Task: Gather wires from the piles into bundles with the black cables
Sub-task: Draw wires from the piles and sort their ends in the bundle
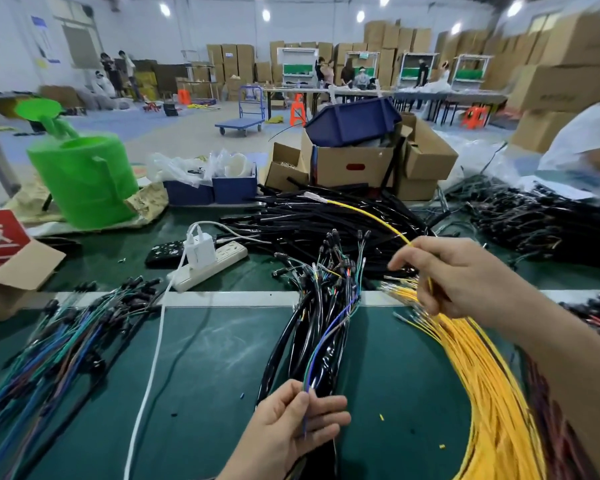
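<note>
My left hand [297, 422] grips the near end of a bundle of black cables [321, 327] mixed with thin blue, green and grey wires, which fans out toward the table's middle. My right hand [465, 275] pinches a single yellow wire [368, 213] that arcs up and left to a white tip above the black cable heap. A pile of yellow wires [482, 379] lies below and right of that hand. A big heap of black cables [326, 216] fills the table's far middle.
A pile of blue, green and dark wires [49, 341] lies at the left. A white power strip [208, 265] with a charger and white cord sits mid-table. A green bucket [84, 178], blue bins and cardboard boxes [354, 161] stand behind. Another person sits at the far right.
</note>
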